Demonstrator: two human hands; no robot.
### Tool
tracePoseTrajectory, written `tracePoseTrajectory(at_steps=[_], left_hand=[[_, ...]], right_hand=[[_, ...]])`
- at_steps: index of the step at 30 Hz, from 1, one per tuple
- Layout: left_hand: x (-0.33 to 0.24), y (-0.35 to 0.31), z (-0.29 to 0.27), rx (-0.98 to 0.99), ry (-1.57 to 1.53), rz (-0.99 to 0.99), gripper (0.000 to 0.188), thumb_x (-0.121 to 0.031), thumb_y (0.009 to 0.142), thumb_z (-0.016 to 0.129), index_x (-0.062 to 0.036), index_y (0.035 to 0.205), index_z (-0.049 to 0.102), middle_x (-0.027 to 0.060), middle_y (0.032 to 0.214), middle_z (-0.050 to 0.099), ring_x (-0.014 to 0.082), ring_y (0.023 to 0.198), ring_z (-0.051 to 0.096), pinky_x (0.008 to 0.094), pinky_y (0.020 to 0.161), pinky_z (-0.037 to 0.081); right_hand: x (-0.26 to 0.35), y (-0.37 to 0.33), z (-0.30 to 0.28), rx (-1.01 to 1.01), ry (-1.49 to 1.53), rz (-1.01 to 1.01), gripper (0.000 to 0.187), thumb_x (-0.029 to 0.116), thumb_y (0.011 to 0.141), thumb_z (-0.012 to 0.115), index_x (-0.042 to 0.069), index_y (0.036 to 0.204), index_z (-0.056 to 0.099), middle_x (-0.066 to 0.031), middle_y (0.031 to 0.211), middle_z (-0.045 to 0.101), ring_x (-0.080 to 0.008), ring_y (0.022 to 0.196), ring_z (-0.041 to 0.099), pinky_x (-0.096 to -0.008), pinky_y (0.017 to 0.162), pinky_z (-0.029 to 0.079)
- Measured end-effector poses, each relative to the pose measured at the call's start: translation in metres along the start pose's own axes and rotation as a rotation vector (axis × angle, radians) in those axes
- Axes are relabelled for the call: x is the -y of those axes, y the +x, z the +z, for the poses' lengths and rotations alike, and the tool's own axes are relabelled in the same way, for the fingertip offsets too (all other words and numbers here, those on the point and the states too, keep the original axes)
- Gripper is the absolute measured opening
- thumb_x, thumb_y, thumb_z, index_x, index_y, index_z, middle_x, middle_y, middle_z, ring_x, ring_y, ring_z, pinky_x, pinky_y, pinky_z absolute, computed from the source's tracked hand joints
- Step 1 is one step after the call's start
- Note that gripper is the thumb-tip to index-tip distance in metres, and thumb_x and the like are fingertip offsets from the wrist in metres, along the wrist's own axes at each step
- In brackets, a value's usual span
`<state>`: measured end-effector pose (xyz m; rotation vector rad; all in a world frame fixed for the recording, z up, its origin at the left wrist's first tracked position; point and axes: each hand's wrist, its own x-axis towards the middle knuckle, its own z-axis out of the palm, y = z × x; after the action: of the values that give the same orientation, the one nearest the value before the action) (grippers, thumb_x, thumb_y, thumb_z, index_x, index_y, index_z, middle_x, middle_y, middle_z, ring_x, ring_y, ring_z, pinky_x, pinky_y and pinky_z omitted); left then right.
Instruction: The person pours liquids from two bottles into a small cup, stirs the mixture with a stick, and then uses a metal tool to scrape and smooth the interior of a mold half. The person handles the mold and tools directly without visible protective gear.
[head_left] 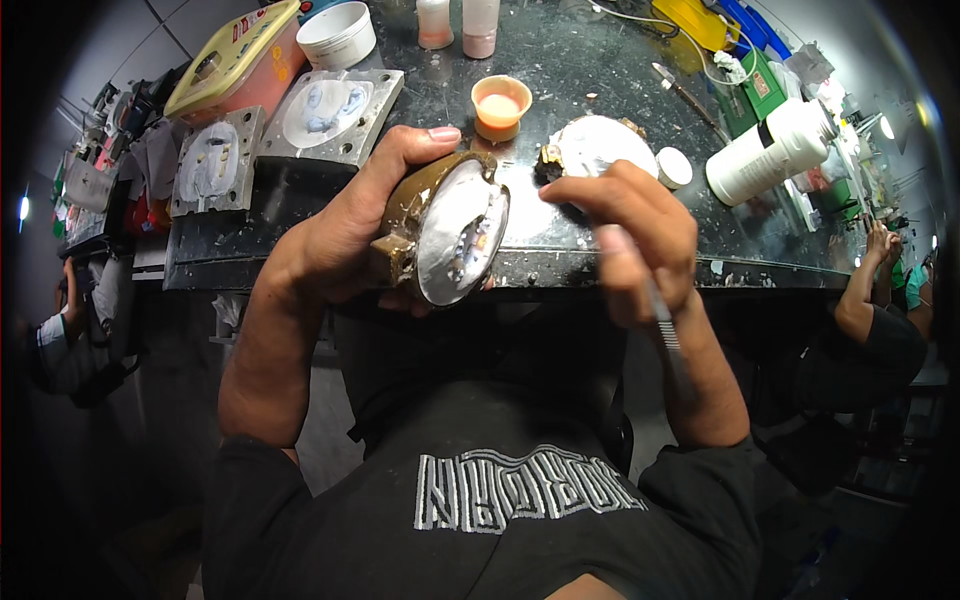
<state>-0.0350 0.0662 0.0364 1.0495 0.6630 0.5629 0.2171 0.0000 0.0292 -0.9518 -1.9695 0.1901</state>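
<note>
My left hand (345, 225) is wrapped round a brass-coloured dental flask half (402, 205), tilted up in front of the table's near edge. White plaster (445, 245) fills it, with a hollow along one side showing small shiny spots. To its right, my right hand (645, 235) is closed on a slim metal hand tool (664, 328) with a ribbed handle; motion blurs it, and its working end cannot be made out. Just beyond my right fingers, another plaster-filled flask half (597, 143) lies on the table. A small cup of orange-pink material (500, 108) stands beyond my left thumb.
At the left lie two square metal flask halves (375, 92) (245, 135), near a lidded tub (240, 60) and a white tub (336, 40). Rightward are a white bottle (765, 155), a small white cap (674, 167) and a knife (690, 100). Other people (875, 320) work at both sides.
</note>
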Motion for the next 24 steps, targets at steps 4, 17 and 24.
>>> tracePoseTrajectory(at_steps=[4,17,24], left_hand=[[0.001,0.003,-0.004,0.032,0.011,0.023,0.048,-0.048,0.103,0.045,-0.0071,0.124,0.058,0.0088,0.104,0.064,0.0140,0.083,0.065,0.0274,0.067,0.054],[0.027,0.008,-0.037,0.332,0.304,0.430,0.045,-0.019,0.105,0.053,-0.0214,0.149,0.041,0.0078,0.142,0.045,0.0142,0.122,0.054,0.0308,0.103,0.049],[0.023,0.006,-0.037,0.257,0.061,0.151,0.056,-0.009,0.102,0.056,-0.0229,0.152,0.036,0.0073,0.141,0.042,0.0179,0.126,0.052,0.0313,0.106,0.047]], right_hand=[[0.023,-0.025,0.002,-0.162,0.473,0.530,0.027,0.007,0.089,0.049,-0.002,0.107,0.068,-0.0062,0.083,0.060,-0.0099,0.061,0.049,-0.0292,0.058,0.046],[0.021,-0.036,0.023,-0.074,0.734,0.487,0.020,-0.006,0.090,0.070,-0.004,0.110,0.072,-0.0125,0.106,0.073,-0.0183,0.099,0.072,-0.0287,0.090,0.057],[0.027,-0.034,0.034,-0.149,0.599,0.350,0.015,-0.002,0.093,0.070,-0.004,0.108,0.071,-0.0135,0.106,0.073,-0.0178,0.096,0.071,-0.0286,0.086,0.057]])
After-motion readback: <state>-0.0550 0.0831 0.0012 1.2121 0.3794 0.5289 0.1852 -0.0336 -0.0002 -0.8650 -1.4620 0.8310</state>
